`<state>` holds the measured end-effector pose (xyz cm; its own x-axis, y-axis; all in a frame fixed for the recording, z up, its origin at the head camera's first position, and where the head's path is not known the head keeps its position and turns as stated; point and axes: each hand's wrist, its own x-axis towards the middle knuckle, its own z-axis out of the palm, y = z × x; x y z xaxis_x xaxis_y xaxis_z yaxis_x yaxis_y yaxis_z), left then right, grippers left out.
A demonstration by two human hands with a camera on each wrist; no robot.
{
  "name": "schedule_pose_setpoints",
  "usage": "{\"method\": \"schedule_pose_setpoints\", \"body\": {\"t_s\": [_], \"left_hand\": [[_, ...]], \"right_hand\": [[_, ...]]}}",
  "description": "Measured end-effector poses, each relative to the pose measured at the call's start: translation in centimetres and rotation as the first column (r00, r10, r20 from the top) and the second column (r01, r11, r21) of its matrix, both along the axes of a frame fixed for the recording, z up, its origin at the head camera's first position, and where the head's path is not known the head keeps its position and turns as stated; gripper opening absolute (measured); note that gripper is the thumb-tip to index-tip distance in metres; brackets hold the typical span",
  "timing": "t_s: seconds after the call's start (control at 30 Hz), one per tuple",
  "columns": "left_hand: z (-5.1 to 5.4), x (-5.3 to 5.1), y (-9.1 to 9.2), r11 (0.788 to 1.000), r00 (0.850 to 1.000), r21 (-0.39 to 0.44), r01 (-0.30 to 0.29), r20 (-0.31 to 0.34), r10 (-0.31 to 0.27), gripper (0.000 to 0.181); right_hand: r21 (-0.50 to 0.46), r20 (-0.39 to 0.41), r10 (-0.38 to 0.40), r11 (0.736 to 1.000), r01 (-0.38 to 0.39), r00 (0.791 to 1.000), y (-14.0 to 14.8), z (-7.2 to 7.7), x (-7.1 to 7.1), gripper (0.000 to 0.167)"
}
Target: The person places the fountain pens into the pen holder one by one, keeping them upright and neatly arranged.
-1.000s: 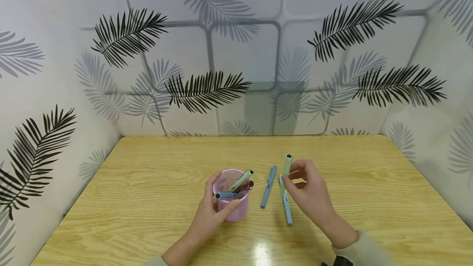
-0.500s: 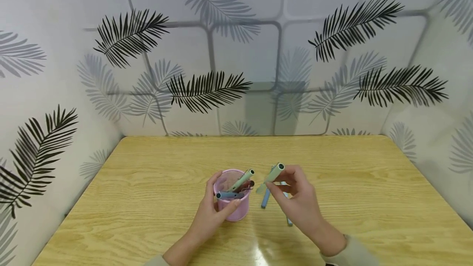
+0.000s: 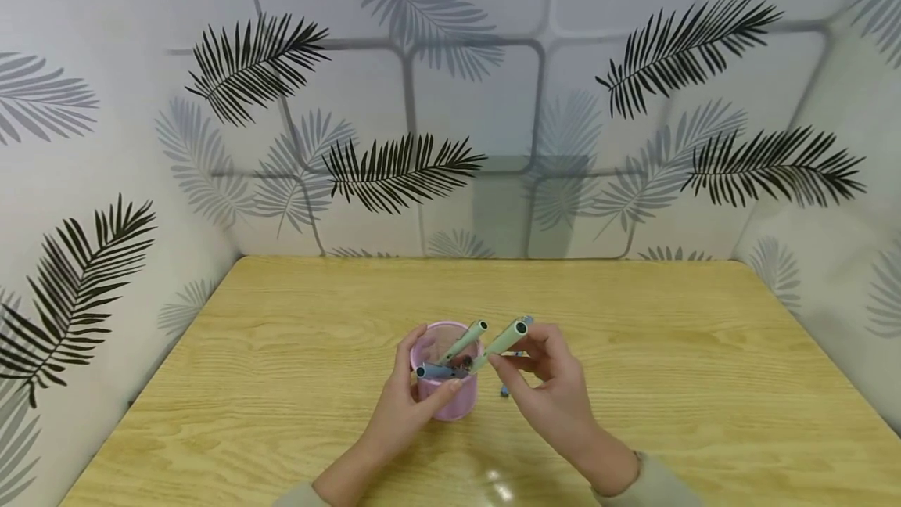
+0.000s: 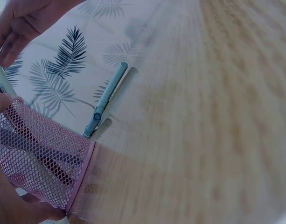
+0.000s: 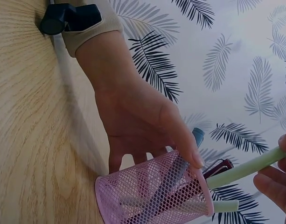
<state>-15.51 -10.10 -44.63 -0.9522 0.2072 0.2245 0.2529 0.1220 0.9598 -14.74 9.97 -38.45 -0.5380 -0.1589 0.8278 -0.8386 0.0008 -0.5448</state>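
Note:
My left hand (image 3: 404, 409) grips a pink mesh pen cup (image 3: 450, 405), thumb at the front near the rim. A light green pen (image 3: 464, 341) and a blue pen (image 3: 435, 371) lean in it. The right wrist view also shows a dark red pen (image 5: 219, 168) with a wire clip inside the cup. My right hand (image 3: 552, 397) pinches another light green pen (image 3: 508, 337), tilted, its lower end at the right side of the cup's mouth. Whether that end is inside the rim is hard to tell.
Blue pens lie on the wooden table (image 3: 281, 350), mostly hidden behind my right hand in the head view. In the left wrist view, a blue pen (image 4: 105, 100) lies beyond the cup. A leaf-patterned wall covering (image 3: 450, 100) borders the table at the back and sides.
My right hand has lifted the green pen off the blue pens, carried it left and tilted it, bringing its lower end to the cup's mouth. My left hand keeps holding the cup in place.

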Motion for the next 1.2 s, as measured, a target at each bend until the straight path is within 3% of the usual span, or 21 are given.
{"method": "schedule_pose_setpoints", "body": {"t_s": [0.13, 0.27, 0.37, 0.47, 0.53, 0.77, 1.2], "left_hand": [[0.2, 0.1, 0.1, 1.0, 1.0, 0.007, 0.008, 0.0, -0.008, 0.077], [1.5, 0.8, 0.1, 0.999, 1.0, 0.016, 0.03, 0.003, -0.03, 0.077], [2.7, 1.4, 0.2, 0.999, 0.999, 0.009, 0.037, 0.003, -0.037, 0.076], [3.2, 1.6, 0.2, 0.999, 0.999, 0.004, 0.045, 0.001, -0.045, 0.075], [3.3, 1.7, 0.2, 0.999, 0.999, 0.002, 0.047, 0.002, -0.047, 0.076], [2.9, 1.4, 0.2, 0.999, 0.999, -0.004, 0.04, 0.013, -0.04, 0.077], [3.1, 1.5, 0.2, 0.999, 0.999, -0.025, 0.032, 0.001, -0.032, 0.076]], "right_hand": [[0.001, 0.024, 0.002, 1.0, -0.002, 1.0, -0.4, -0.3, -0.2, 0.036], [0.048, 0.076, -0.023, 0.999, 0.02, 0.997, -0.7, -0.6, -0.4, 0.036], [0.116, 0.093, -0.076, 0.991, 0.065, 0.993, -1.0, -0.4, -0.3, 0.038], [0.186, 0.103, -0.152, 0.974, 0.131, 0.983, -1.2, 0.2, 0.0, 0.035], [0.228, 0.116, -0.192, 0.96, 0.162, 0.974, -1.2, 0.2, -0.1, 0.031], [0.307, 0.144, -0.235, 0.934, 0.182, 0.961, -0.5, -2.6, -1.6, 0.025], [0.34, 0.151, -0.272, 0.917, 0.208, 0.95, -0.1, -2.9, -2.0, 0.023]]}}
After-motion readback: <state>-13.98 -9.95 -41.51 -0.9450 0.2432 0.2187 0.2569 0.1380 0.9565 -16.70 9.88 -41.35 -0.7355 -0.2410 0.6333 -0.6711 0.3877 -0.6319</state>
